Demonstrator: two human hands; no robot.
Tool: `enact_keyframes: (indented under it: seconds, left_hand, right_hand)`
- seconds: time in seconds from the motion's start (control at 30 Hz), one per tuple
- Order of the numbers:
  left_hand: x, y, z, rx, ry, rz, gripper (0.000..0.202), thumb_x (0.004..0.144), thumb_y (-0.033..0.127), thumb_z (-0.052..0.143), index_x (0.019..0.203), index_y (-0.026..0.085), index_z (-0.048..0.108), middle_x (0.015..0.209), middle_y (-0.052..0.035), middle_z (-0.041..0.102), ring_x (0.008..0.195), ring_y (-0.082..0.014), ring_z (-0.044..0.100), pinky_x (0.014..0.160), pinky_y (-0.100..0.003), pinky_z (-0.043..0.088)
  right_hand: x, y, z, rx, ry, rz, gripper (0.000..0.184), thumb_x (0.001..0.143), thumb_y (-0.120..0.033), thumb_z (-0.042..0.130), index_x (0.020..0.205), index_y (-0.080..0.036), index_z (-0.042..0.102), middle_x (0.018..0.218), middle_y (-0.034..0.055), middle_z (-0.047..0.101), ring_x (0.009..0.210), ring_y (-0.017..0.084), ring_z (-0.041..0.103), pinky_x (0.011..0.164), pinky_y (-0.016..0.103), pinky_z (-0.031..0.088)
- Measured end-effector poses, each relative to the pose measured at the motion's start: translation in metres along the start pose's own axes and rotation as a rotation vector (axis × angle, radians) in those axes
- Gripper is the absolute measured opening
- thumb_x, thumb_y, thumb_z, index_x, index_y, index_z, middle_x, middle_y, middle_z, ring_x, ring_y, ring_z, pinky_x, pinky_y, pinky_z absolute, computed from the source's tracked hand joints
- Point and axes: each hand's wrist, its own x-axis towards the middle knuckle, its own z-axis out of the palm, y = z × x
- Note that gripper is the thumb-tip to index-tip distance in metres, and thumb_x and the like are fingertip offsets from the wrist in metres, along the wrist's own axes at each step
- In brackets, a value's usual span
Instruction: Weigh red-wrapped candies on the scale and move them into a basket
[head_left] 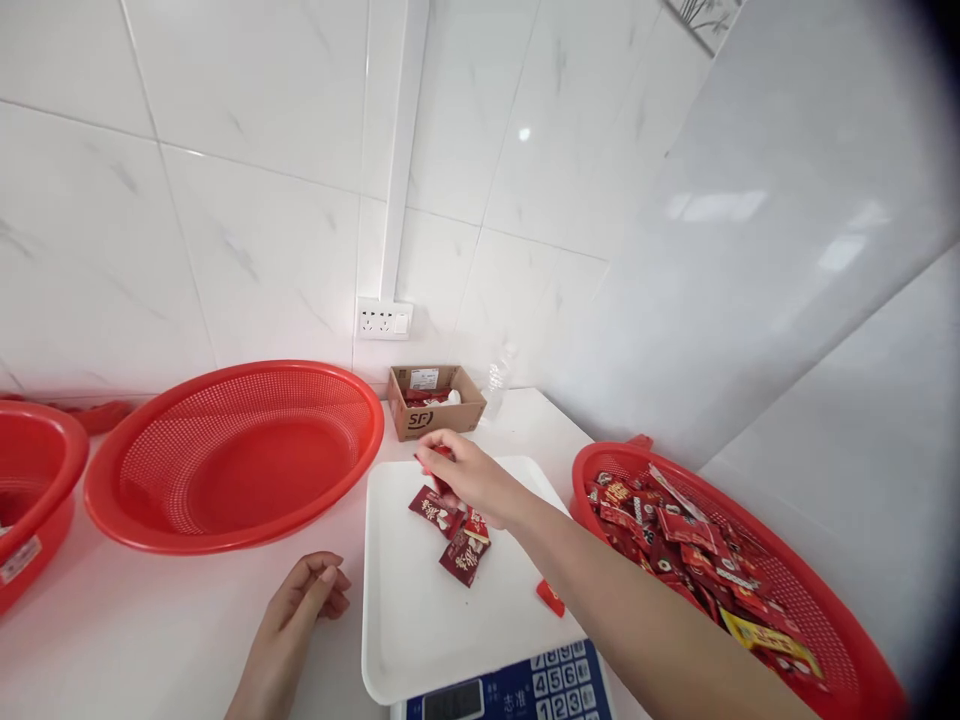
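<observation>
My right hand (465,472) is over the far part of a white weighing tray (409,640). Its fingers are closed on a small red snack packet (442,453), partly hidden by them. Below that hand, several dark red printed packets (460,556) lie on the tray, some overlapping. Another small red packet (550,598) rests near the tray's right side, close to my forearm. My left hand (304,600) hovers left of the tray, fingers loosely curled with nothing visible in them. Under the tray is a blue digital scale (510,692) with a keypad and display.
A large red basket (367,420) stands at left, beside another red basin (52,440). The red colander (840,610) at right is heaped with packets. A cardboard box (442,418) and a clear plastic bottle (497,380) stand by the tiled wall, below a socket (385,319).
</observation>
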Motion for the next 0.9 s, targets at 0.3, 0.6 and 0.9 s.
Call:
enact_keyframes:
  seconds: [0.3,0.6,0.9]
  left_hand:
    - [-0.004,0.011,0.002,-0.004,0.047,0.007,0.038,0.072,0.057,0.06,0.081,0.02,0.062,0.074,-0.0029,0.062,0.068,-0.0194,0.056,0.066,-0.028,0.047]
    - [-0.001,0.006,0.001,0.002,0.011,-0.01,0.038,0.072,0.057,0.06,0.081,0.021,0.062,0.074,-0.0029,0.062,0.067,-0.0191,0.056,0.066,-0.028,0.047]
    - [0.0,0.002,0.009,-0.05,0.096,-0.012,0.037,0.066,0.056,0.064,0.077,0.021,0.062,0.067,-0.0023,0.061,0.062,-0.0199,0.055,0.06,-0.029,0.045]
  right_hand:
    - [0.032,-0.061,0.025,0.292,-0.234,-0.171,0.083,0.086,-0.05,0.055,0.146,-0.021,0.005,0.15,0.0125,0.016,0.128,0.021,0.038,0.104,0.041,0.035]
    - [0.008,0.027,-0.026,-0.55,0.038,-0.071,0.079,0.081,-0.059,0.052,0.142,-0.016,0.029,0.151,0.0157,0.014,0.138,0.031,0.001,0.109,0.055,0.009]
    - [-0.027,0.061,-0.009,-0.872,-0.2,-0.095,0.078,0.075,-0.068,0.054,0.14,-0.031,0.034,0.151,0.0095,0.018,0.137,0.036,0.002,0.106,0.059,0.006]
